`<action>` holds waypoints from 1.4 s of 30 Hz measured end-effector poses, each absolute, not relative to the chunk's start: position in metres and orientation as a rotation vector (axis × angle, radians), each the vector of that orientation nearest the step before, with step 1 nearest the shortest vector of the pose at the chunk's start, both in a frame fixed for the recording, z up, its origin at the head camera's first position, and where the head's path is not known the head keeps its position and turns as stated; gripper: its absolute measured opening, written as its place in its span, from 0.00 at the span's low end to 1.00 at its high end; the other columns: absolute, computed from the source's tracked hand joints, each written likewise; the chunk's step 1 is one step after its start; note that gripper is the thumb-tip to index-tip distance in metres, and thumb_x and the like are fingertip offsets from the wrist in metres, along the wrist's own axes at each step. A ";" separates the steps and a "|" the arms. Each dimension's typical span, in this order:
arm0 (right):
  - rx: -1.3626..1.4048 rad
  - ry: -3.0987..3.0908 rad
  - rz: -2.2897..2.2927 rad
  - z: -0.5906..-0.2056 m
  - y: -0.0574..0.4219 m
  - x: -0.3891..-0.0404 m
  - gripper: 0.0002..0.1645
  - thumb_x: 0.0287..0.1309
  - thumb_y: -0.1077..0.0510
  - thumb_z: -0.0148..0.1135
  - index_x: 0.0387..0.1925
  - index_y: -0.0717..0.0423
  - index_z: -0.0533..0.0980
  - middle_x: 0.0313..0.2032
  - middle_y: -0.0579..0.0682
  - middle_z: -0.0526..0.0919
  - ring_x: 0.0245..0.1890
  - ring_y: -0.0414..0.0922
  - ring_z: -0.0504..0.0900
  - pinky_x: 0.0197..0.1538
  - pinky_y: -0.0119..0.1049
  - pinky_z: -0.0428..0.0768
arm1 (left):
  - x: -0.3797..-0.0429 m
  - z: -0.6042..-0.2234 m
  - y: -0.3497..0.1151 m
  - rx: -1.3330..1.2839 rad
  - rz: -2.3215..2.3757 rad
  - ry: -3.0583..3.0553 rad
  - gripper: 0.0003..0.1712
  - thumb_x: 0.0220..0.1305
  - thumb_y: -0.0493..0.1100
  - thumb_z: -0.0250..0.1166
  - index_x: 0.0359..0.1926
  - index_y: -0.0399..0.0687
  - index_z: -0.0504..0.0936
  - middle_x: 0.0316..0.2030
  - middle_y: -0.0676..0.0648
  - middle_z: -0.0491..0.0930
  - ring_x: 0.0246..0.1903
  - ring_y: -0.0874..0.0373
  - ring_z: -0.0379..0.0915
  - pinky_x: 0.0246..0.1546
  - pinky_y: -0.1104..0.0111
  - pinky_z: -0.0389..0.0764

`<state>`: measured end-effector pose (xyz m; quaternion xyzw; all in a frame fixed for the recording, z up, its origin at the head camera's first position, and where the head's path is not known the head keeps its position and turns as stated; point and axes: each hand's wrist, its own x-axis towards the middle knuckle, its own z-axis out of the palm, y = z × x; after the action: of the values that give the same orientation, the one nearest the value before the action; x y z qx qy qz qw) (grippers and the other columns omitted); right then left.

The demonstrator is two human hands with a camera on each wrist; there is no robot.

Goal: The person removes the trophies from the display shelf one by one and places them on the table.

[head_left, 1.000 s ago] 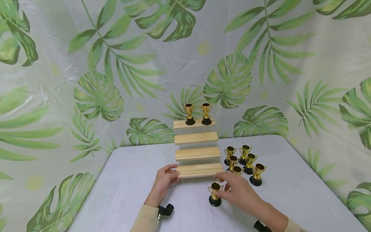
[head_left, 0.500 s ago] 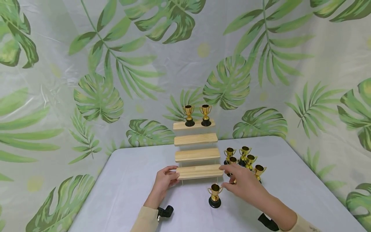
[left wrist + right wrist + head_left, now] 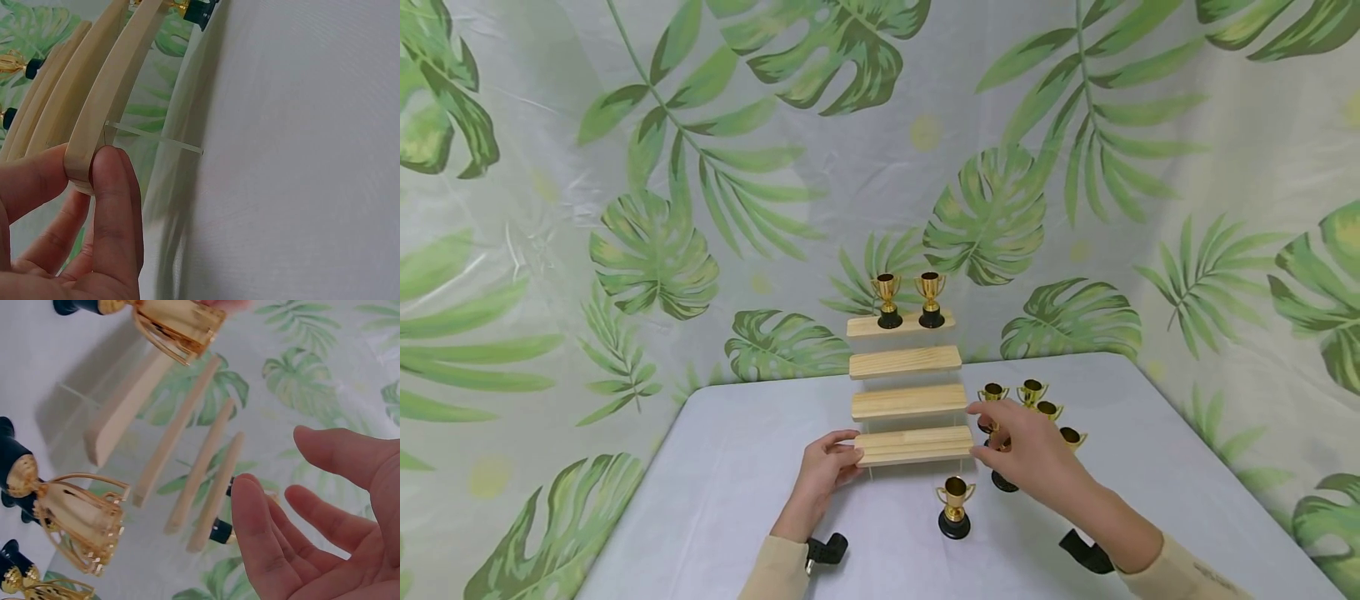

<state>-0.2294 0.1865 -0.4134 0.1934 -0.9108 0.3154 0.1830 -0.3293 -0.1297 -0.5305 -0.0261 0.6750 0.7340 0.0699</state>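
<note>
My left hand [image 3: 820, 477] pinches the left end of the lowest wooden step of a tiered display stand [image 3: 917, 447]; in the left wrist view the thumb and a finger close on that board [image 3: 103, 106]. Beside the step's right end, my right hand [image 3: 1033, 450] is held with thumb and fingers apart and nothing between them, as the right wrist view of the hand [image 3: 312, 531] confirms. A small gold trophy cup [image 3: 954, 507] with a black base stands upright on the table in front of the stand. The right hand partly hides several more trophies [image 3: 1032, 393].
Two trophies, one on the left [image 3: 889, 298] and one on the right [image 3: 931, 297], stand on the top step. Thin clear supports carry the steps. A white cloth covers the table [image 3: 737, 450], and a leaf-print curtain [image 3: 880, 150] hangs behind and around it.
My right hand has let go of the front trophy and moved up and right, over the trophy group. That trophy stays upright in place. My left hand keeps its hold on the step.
</note>
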 end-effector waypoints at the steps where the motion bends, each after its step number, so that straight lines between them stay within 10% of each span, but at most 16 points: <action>1: 0.543 -2.561 0.901 -0.412 0.186 -0.231 0.30 0.50 0.60 0.79 0.56 0.50 0.80 0.38 0.41 0.80 0.27 0.32 0.80 0.25 0.30 0.78 | -0.329 -0.530 -0.130 -0.075 2.208 2.030 0.28 0.60 0.32 0.71 0.61 0.34 0.77 0.37 0.43 0.81 0.32 0.56 0.81 0.38 0.63 0.86; 42: 0.503 -2.389 0.929 -0.349 0.162 -0.310 0.28 0.57 0.59 0.74 0.60 0.51 0.78 0.47 0.52 0.83 0.32 0.44 0.85 0.28 0.39 0.82 | -0.319 -0.512 -0.131 -0.040 2.185 2.039 0.27 0.60 0.30 0.69 0.61 0.29 0.75 0.37 0.41 0.81 0.32 0.54 0.82 0.39 0.60 0.86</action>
<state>-0.3099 0.1618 -0.3486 0.1857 -0.8828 0.3431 0.2617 -0.3185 -0.1307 -0.5124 -0.0133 0.6801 0.7290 0.0762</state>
